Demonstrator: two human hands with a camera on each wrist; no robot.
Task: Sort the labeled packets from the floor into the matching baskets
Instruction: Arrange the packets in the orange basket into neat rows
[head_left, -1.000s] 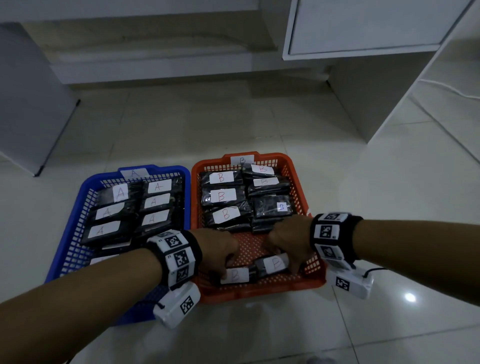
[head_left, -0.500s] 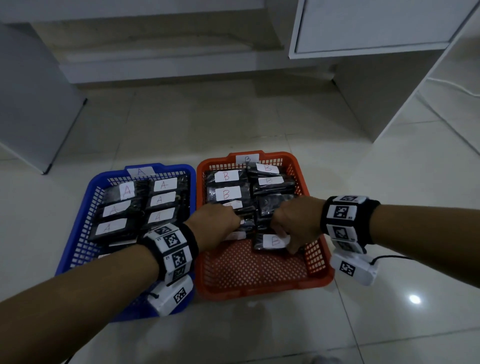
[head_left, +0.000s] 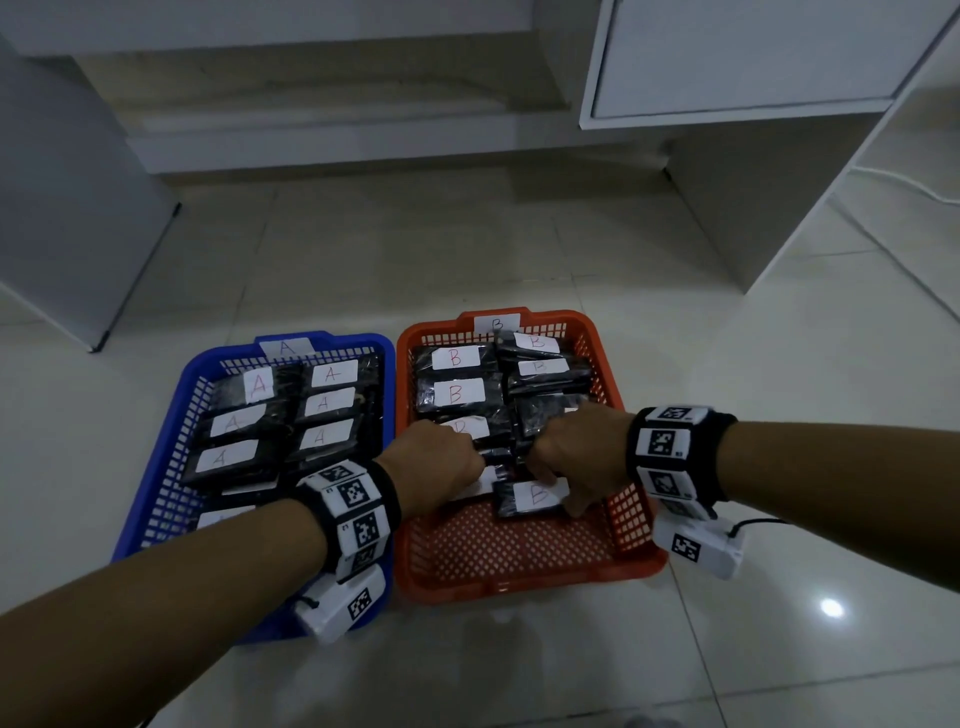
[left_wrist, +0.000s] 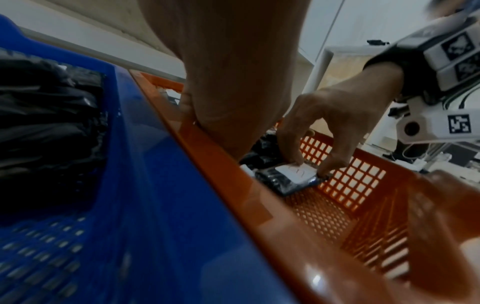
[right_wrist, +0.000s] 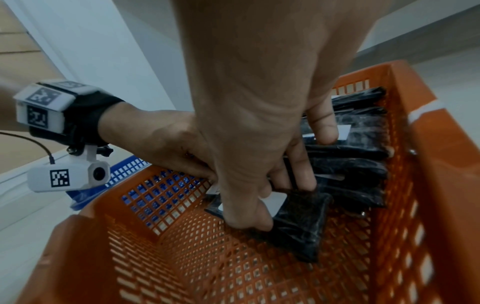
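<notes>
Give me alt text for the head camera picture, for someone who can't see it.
Two bare hands, left hand and right hand, set black plastic packets labelled B into an orange mesh basket on a tiled floor. Beside it, a blue mesh basket holds packets labelled A.

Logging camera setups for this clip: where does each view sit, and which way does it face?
Head: above, facing forward and down at blue basket and orange basket; both forearms show.
Left wrist: low beside the blue basket's rim, facing across to the right hand pinching a B packet.
Right wrist: above the orange basket, facing the left hand.
All three show the orange basket.
</notes>
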